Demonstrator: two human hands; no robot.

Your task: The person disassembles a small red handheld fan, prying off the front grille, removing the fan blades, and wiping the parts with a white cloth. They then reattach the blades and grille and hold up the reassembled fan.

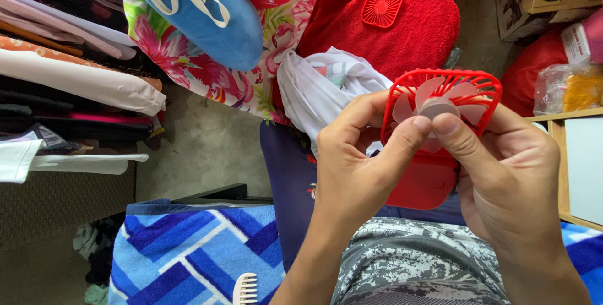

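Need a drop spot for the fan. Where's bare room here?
Bare concrete floor between the stacked clothes and the floral bag. Blue zigzag towel is open above the comb. Crowded: around the red cushion and both hands.

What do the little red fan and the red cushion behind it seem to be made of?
The fan, held by the left hand and right hand, looks like moulded plastic: smooth, slightly glossy red body, thin pale translucent blades. The cushion looks like terry cloth, with a matte, looped, fuzzy surface.

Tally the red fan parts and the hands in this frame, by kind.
Handheld red fan: 1
Detached red fan grille: 1
Left hand: 1
Right hand: 1
Total: 4
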